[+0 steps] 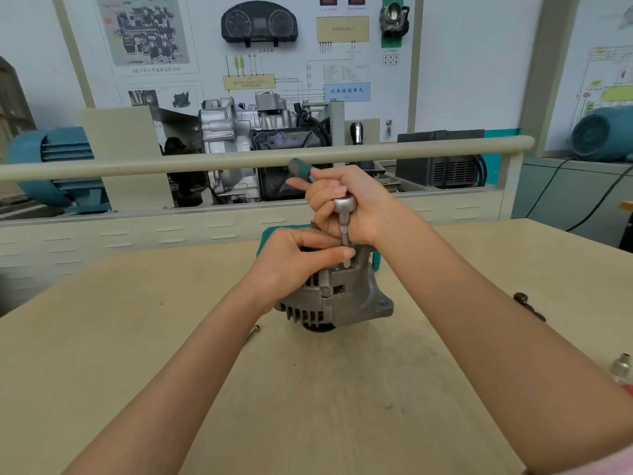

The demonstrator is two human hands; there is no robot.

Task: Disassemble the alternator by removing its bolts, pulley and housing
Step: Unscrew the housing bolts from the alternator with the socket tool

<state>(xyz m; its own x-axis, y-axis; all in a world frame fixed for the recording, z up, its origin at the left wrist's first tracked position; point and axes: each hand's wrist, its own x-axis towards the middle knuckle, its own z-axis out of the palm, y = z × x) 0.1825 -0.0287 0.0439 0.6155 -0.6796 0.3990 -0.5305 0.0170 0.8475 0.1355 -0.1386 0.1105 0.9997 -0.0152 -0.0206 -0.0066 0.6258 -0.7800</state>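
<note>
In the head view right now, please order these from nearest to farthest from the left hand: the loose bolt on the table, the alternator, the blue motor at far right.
1. alternator, under the left hand
2. loose bolt, on the table, lower left of the alternator
3. blue motor, far right, background

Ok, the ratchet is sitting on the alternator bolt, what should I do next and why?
Probably swing the green-handled ratchet to loosen that bolt. Its knurled steel extension stands upright on the top of the grey cast-metal alternator, the right hand grips the ratchet head, and the left hand pinches the extension's lower end, steadying it. One loose bolt already lies on the beige tabletop.
</note>
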